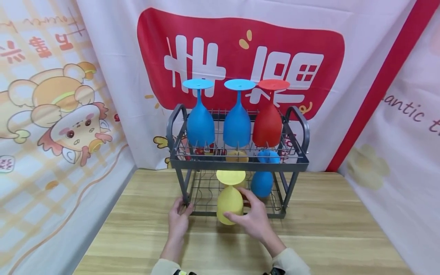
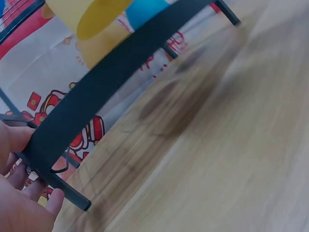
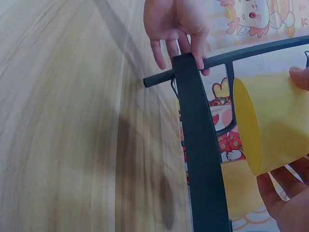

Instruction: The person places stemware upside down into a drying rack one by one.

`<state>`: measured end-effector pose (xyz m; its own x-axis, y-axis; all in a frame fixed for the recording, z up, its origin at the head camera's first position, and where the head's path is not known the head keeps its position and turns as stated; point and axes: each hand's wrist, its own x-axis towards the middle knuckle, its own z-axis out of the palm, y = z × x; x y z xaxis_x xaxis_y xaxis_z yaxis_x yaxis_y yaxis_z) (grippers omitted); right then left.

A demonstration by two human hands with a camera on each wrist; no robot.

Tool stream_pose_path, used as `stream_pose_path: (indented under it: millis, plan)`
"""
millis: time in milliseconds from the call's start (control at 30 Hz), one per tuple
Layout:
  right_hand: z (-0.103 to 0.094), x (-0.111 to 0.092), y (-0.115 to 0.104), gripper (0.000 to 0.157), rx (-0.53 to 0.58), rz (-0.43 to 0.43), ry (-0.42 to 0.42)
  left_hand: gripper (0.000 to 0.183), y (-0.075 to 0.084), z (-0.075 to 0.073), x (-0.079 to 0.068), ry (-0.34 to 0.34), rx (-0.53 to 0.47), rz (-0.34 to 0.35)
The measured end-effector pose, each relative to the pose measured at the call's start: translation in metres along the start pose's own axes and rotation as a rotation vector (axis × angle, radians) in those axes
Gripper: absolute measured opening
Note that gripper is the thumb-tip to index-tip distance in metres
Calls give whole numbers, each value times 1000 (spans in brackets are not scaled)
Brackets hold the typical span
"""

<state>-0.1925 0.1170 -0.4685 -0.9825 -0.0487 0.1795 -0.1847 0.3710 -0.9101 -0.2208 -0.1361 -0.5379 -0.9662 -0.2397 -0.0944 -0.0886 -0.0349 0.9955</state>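
Note:
A dark two-tier metal rack (image 1: 240,165) stands on the wooden table. My left hand (image 1: 178,219) grips its lower front left corner; in the left wrist view the thumb (image 2: 19,137) lies on the front bar and the fingers curl behind the leg. My right hand (image 1: 256,219) holds a yellow goblet (image 1: 229,200) by the bowl, upside down, at the front of the lower tier. In the right wrist view its rim (image 3: 248,128) overhangs the front bar. Behind it on the lower tier are another yellow goblet (image 1: 237,156) and a blue goblet (image 1: 262,184), both upside down.
Along the upper tier stand two upside-down blue goblets (image 1: 201,126) and a red goblet (image 1: 267,128). Raised handles (image 1: 302,124) flank that tier. Printed cloth (image 1: 113,76) hangs behind and at both sides of the table (image 1: 330,221).

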Motion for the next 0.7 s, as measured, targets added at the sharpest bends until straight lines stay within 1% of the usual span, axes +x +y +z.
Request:
stream_pose_path:
  millis: [133,233,467,700]
  plan:
    - [11,6,-3,82,-12,-53,20,50,0,2,0,2,-32,-1]
    - [21,11,-5,82,-21,-73,36,49,-1,4,-1,10,-51,0]
    - [51,24,-9,82,-30,-73,45,51,-7,7,-2,24,-69,31]
    - [78,43,-9,84,-4,-74,44,51,-8,2,-2,36,-63,24]
